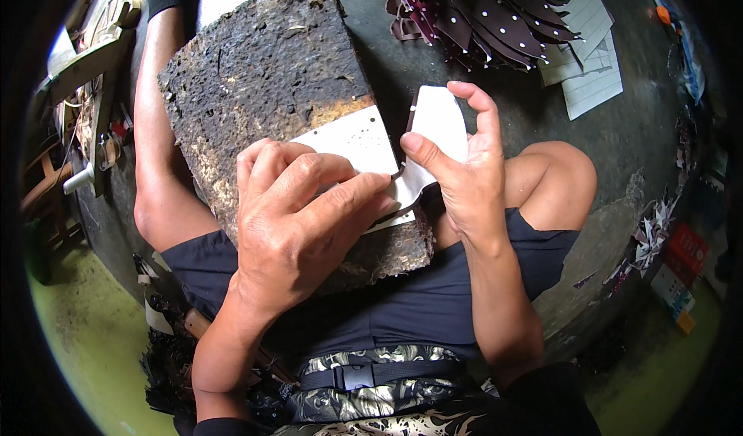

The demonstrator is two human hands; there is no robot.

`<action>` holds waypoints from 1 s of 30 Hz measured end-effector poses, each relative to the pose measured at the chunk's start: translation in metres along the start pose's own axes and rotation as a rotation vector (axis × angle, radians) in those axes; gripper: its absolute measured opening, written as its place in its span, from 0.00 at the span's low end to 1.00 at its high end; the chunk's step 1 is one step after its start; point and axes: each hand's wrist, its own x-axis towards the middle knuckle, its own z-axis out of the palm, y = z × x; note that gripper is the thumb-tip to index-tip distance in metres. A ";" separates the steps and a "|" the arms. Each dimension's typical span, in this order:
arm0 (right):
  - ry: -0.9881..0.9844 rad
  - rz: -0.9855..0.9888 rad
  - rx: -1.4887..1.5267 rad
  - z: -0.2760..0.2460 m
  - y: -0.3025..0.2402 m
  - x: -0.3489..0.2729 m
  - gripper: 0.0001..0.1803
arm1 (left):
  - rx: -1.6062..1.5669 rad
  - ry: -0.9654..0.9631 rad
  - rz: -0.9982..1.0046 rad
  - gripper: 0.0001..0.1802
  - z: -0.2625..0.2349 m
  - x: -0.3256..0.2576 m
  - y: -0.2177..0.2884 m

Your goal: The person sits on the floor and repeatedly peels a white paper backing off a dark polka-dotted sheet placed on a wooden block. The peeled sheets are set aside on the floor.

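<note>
A white, thin flexible piece (357, 143) with small dark dots and a dark edge lies on a rough dark block (259, 57) across my lap. My left hand (298, 212) is bent over it, index fingertip and thumb closed at the piece's edge; the other fingertips are partly hidden. A white flap (441, 119) with a dark, white-dotted edge rises off the block's right side. It curves down to join the white material under my left fingers. My right hand (472, 165) grips this flap, thumb on its face and index finger curled at its top corner.
A stack of dark maroon pieces with white dots (495, 18) lies on the floor ahead. Lined paper sheets (592, 80) sit beside it. A wooden frame (93, 88) stands at left. Scraps (654, 239) and a red packet (686, 252) lie at right. My legs flank the block.
</note>
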 end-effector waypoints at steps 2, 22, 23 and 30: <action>0.014 0.008 -0.027 -0.002 0.001 0.001 0.44 | -0.001 -0.001 0.001 0.19 0.000 0.000 0.000; 0.163 -0.025 -0.274 -0.018 0.017 0.013 0.40 | -0.021 0.028 0.001 0.18 0.004 0.000 -0.001; 0.162 -0.019 -0.303 -0.019 0.017 0.013 0.41 | -0.019 0.031 0.003 0.18 0.004 0.000 -0.001; 0.205 -0.052 -0.334 -0.023 0.022 0.015 0.39 | -0.007 0.077 0.032 0.18 0.009 0.000 -0.002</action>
